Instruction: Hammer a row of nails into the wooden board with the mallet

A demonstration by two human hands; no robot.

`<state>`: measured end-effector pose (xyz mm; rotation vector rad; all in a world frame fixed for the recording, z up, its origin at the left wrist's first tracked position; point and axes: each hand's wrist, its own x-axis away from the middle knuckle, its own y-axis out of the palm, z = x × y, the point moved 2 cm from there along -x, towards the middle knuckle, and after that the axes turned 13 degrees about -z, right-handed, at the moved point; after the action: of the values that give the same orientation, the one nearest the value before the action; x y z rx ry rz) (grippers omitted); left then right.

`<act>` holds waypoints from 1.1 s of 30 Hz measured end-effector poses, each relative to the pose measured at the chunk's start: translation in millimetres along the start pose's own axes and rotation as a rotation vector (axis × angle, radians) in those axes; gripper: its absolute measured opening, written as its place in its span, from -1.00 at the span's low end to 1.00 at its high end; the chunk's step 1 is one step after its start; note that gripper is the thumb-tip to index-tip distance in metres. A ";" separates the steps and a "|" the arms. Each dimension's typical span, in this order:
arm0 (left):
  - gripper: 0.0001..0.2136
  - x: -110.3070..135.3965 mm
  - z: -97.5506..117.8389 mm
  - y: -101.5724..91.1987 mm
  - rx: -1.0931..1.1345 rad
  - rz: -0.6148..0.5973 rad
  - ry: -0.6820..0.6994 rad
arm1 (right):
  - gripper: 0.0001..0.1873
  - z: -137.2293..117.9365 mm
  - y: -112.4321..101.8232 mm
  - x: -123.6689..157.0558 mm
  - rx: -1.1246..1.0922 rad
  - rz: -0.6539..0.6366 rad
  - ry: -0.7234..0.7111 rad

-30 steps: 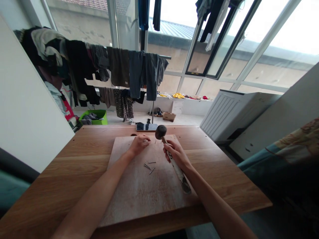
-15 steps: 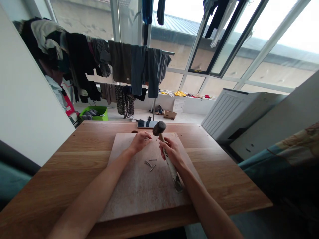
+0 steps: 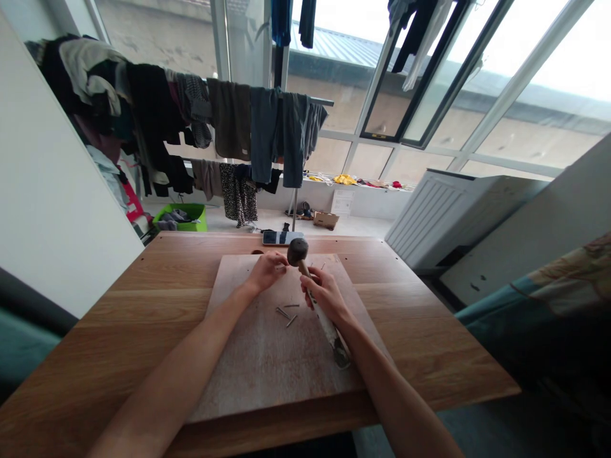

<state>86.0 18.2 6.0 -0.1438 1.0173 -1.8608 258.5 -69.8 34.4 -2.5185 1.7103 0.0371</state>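
My right hand (image 3: pixel 327 294) is wrapped around the pale, worn handle of a rubber mallet (image 3: pixel 298 250), fairly near its dark head. That head hangs over the far part of a wooden board (image 3: pixel 258 362), just beside the fingertips of my left hand (image 3: pixel 268 272). Those fingers are pinched close to the board on what looks like a thin nail, mostly hidden by them. Several loose nails (image 3: pixel 283 312) lie mid-board between my forearms. Beyond my right hand a small nail (image 3: pixel 323 265) stands upright near the board's far edge.
The board rests on a wooden table (image 3: pixel 133 318). A phone (image 3: pixel 277 238) lies at the table's far edge, close to a small dark round object (image 3: pixel 258 252). Behind are hanging clothes (image 3: pixel 229 121), a green basin (image 3: pixel 198 219) and a white ribbed unit (image 3: pixel 424 210).
The mallet's head has come slightly down and left, closer to my left fingertips. My right hand has shifted a little left with it. My left hand stays nearly in place.
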 end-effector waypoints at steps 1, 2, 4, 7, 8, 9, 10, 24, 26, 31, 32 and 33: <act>-0.93 0.1 3.8 -3.9 -0.032 0.012 -0.022 | -0.67 -1.5 -0.6 0.5 -0.006 0.009 -0.004; -0.87 0.4 9.2 -9.3 -0.072 0.019 -0.045 | -0.68 -3.2 -1.2 1.0 -0.010 0.022 -0.010; -0.77 1.2 25.2 -22.1 -0.158 -0.043 -0.072 | -0.70 -6.9 -3.0 2.3 -0.010 0.053 -0.027; -0.79 4.4 58.2 -33.5 -0.235 -0.407 -0.070 | -0.74 -11.4 -5.9 4.3 0.017 0.098 -0.054; -0.81 6.7 69.7 -33.1 -0.251 -0.550 -0.073 | -0.75 -12.4 -6.7 4.8 0.031 0.110 -0.060; -0.82 9.3 80.6 -30.8 -0.274 -0.660 -0.077 | -0.75 -13.0 -7.5 5.1 0.042 0.120 -0.066; -0.82 11.8 90.5 -26.8 -0.308 -0.732 -0.090 | -0.76 -13.3 -8.0 5.4 0.049 0.127 -0.070; -0.86 3.6 39.1 -29.7 0.165 -0.246 -0.079 | -0.71 -10.8 -7.6 3.7 0.006 0.146 -0.044; -0.77 5.6 15.0 -33.0 0.247 -0.067 -0.120 | -0.72 -10.6 -6.3 3.6 -0.009 0.141 -0.042; -0.78 8.6 -7.3 -28.7 0.235 -0.040 -0.128 | -0.71 -7.8 -3.8 2.8 -0.018 0.119 -0.039; -0.80 8.5 -7.3 -27.9 0.214 -0.037 -0.126 | -0.69 -7.0 -3.3 2.6 -0.026 0.113 -0.039; -0.81 8.3 -6.8 -27.3 0.193 -0.032 -0.122 | -0.68 -6.3 -2.8 2.4 -0.034 0.105 -0.040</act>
<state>59.4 20.4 18.0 -0.1573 0.7518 -1.9429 261.7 -71.6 40.7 -2.4316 1.8395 0.1245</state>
